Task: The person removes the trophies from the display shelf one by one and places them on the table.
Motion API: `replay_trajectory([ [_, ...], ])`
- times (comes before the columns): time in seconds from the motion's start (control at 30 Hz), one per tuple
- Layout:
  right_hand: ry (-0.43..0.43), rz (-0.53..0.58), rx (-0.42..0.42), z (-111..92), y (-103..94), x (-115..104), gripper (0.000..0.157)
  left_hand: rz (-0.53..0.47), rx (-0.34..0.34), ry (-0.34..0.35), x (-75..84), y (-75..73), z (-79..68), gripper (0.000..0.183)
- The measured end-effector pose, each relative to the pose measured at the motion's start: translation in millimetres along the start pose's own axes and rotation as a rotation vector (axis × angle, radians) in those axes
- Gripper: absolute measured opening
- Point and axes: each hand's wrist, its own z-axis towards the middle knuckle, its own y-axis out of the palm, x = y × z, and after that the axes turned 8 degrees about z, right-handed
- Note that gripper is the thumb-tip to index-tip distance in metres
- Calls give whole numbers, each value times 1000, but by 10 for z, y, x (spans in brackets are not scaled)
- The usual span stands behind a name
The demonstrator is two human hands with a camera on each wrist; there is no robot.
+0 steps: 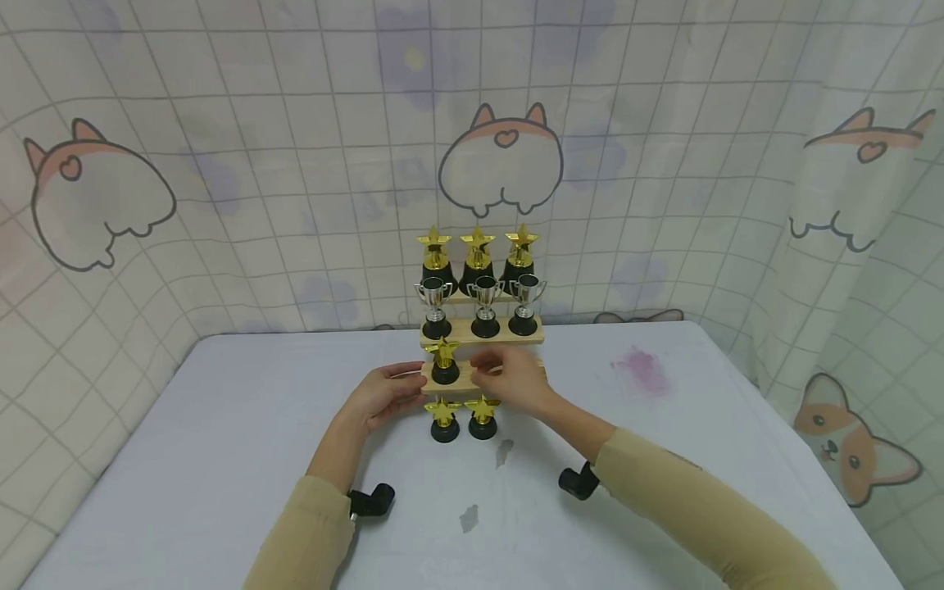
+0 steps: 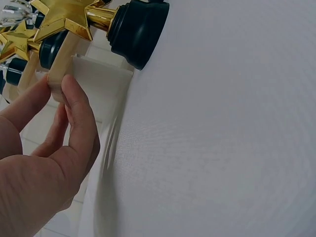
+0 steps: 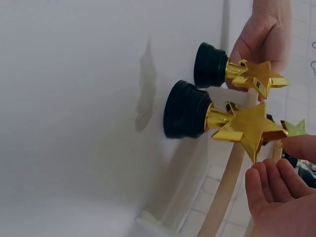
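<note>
A tiered wooden display stand (image 1: 465, 383) stands at the back of the table. My left hand (image 1: 381, 395) pinches the left end of its lowest step between thumb and fingers, close up in the left wrist view. A gold star trophy (image 1: 445, 370) with a black base stands on that step's left part. Over the step's right part is my right hand (image 1: 515, 378), its fingers loosely bent and a gap showing between thumb and fingertips. Two more star trophies, one left (image 1: 445, 429) and one right (image 1: 483, 427), stand on the table in front of the step.
Three silver cup trophies, the middle one (image 1: 485, 324) among them, line the middle step. Behind them, three gold star trophies (image 1: 478, 274) stand on the top step. A patterned curtain (image 1: 354, 164) hangs behind the white table (image 1: 243, 442).
</note>
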Motion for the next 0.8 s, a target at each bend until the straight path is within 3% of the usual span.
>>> replay_trajectory([
  [0.33,67,57,-14,148,182,-54,36,-9,-18,11,-14,-20,0,54],
  [0.8,98,66,-2,194,268,-3,31,-10,-16,6,8,-17,-5,55],
])
